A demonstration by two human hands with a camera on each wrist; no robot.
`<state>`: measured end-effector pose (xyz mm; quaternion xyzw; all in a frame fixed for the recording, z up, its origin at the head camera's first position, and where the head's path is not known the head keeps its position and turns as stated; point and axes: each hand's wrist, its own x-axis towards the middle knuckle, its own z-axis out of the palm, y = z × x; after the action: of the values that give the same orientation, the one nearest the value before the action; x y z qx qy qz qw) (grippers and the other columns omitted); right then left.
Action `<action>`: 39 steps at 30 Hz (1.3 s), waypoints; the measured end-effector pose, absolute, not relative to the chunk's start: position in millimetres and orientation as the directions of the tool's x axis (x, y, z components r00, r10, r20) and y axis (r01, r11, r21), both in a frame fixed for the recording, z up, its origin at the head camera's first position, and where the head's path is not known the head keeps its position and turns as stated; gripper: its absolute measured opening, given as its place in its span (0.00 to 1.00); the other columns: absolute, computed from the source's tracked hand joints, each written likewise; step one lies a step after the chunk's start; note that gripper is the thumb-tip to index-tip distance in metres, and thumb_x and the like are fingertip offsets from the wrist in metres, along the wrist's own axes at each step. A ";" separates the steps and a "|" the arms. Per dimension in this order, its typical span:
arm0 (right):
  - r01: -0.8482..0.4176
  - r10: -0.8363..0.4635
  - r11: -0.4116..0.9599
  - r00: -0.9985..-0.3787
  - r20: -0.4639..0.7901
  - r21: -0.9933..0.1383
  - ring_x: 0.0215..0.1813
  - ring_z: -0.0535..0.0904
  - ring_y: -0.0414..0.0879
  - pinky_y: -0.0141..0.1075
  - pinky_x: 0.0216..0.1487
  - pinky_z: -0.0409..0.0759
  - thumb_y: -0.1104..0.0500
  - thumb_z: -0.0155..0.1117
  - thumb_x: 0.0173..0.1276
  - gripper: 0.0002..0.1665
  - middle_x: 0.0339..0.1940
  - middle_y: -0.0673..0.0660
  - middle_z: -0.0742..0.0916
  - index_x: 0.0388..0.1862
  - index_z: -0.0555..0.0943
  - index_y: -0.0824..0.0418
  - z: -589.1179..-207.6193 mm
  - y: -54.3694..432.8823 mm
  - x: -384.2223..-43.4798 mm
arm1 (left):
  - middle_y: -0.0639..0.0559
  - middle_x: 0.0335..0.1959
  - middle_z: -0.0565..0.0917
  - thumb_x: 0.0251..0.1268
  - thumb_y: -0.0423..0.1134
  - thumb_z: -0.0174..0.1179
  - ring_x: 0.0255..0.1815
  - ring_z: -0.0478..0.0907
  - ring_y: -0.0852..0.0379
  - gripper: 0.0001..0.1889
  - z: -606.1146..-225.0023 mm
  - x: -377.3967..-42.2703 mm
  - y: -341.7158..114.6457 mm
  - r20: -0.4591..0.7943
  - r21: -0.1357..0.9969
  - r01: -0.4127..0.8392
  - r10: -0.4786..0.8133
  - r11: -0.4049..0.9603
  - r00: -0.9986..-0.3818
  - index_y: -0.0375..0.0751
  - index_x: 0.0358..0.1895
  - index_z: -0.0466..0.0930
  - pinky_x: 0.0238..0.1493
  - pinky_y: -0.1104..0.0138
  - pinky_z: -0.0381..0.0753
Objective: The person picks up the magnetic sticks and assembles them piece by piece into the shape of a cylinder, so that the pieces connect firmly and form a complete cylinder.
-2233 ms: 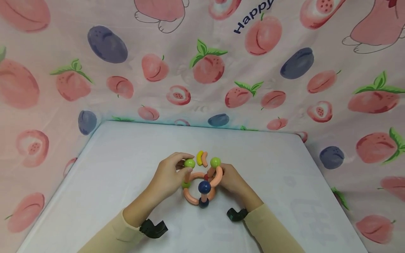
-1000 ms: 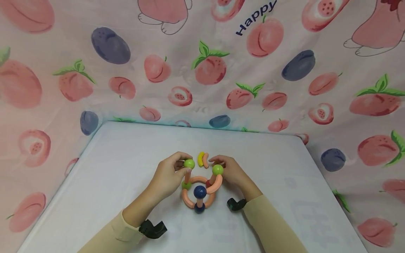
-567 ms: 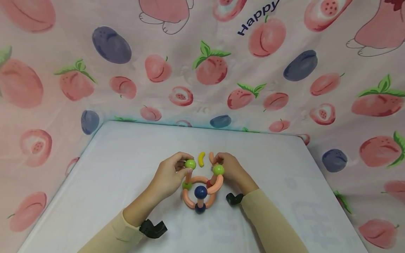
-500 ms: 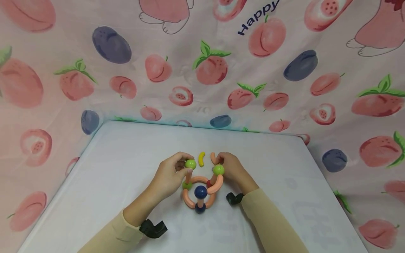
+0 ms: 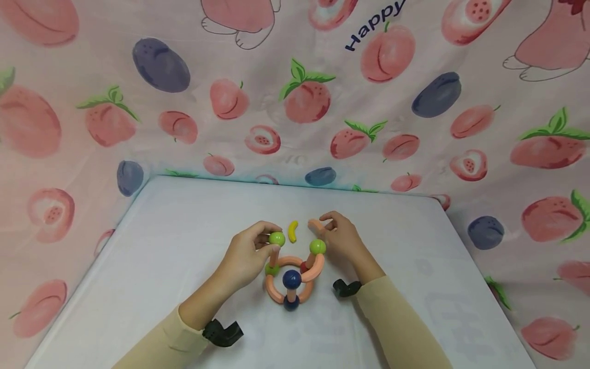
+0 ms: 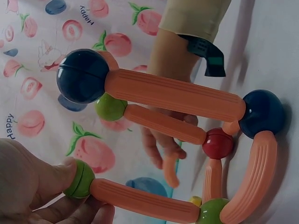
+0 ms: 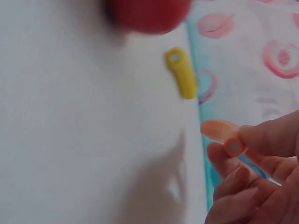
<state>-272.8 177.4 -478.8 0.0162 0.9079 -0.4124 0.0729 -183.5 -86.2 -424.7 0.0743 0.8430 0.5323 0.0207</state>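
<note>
My left hand (image 5: 246, 253) pinches a green ball (image 5: 277, 239) on top of an upright orange stick. That stick belongs to a magnetic ball-and-stick frame standing on the table. The frame's base is a ring of curved orange sticks (image 5: 275, 290) joined by green, red (image 6: 218, 143) and dark blue balls. Two more uprights carry a dark blue ball (image 5: 292, 279) and a green ball (image 5: 317, 247), with a curved orange stick (image 5: 315, 268) bridging them. Behind the frame at right, my right hand (image 5: 344, 240) holds a loose curved orange stick (image 7: 217, 129) between thumb and fingers.
A yellow curved stick (image 5: 293, 231) lies on the white table (image 5: 207, 205) behind the frame, between the hands. Fruit-printed cloth (image 5: 258, 77) hangs around the table's back and sides. Each wrist wears a black camera mount (image 5: 223, 333).
The right hand has left the frame's right side, taken the curved orange stick from beside the yellow one, and moved it to the right. The left hand keeps its pinch on the green ball.
</note>
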 end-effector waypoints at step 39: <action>0.035 -0.500 0.155 -0.859 -0.109 -0.987 0.43 0.87 0.44 0.34 0.45 0.87 0.58 0.58 0.85 0.18 0.42 0.56 0.90 0.66 0.84 0.62 -430.8 166.7 -241.3 | 0.54 0.49 0.90 0.75 0.33 0.68 0.51 0.86 0.55 0.17 -424.8 -181.5 -88.0 0.024 0.908 0.080 0.140 0.412 -0.990 0.52 0.62 0.84 0.57 0.56 0.86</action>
<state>-241.3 166.7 -430.8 -0.1592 0.7298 -0.6301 0.2123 -181.5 -88.0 -424.8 0.0654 0.8399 0.5381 0.0277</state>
